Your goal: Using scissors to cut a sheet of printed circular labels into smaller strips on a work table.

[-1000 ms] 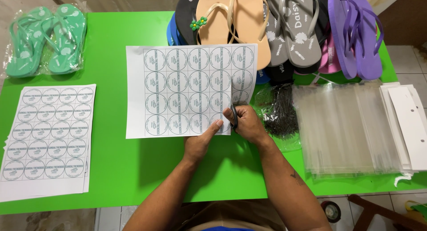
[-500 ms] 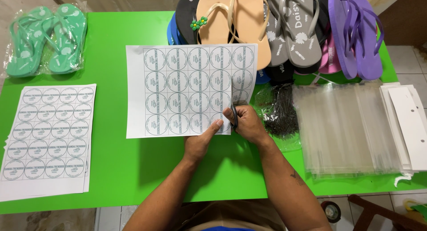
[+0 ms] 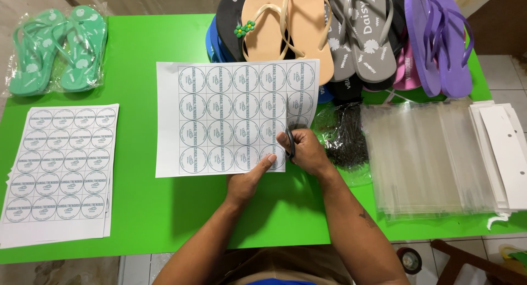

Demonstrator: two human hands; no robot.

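- Our right hand [image 3: 306, 150] closes around a pair of scissors [image 3: 290, 143], its fingers clenched through the handles; the dark blades point away from us, up the sheet of round labels [image 3: 236, 117].
- Our left hand [image 3: 250, 178] lies flat on the sheet's near edge, fingers released and the thumb pressing the paper down just left of the blades; it grasps nothing.
- The cut runs along the sheet's short axis, between the fourth and fifth columns of labels; the sheet lies straight ahead of the fingers, and a narrow strip at the right already curls loose beside our right hand, the nearer of the two to the cut.
- We count five columns by four rows of labels on this one sheet, in the middle of the green table [image 3: 143, 208].
- To the left, well apart, sits a stack of label sheets [image 3: 60, 169]; how many it holds we cannot tell.
- At far left lies one bagged pair of green flip-flops [image 3: 57, 49].
- Along the far edge lies a heap of loose flip-flops [image 3: 340, 32], tan, grey, black, blue, pink and purple, too overlapped to count.
- At right we see a dark bundle of small fasteners in a bag [image 3: 346, 134], a stack of clear bags [image 3: 422, 158] and a pile of white card headers [image 3: 505, 147].
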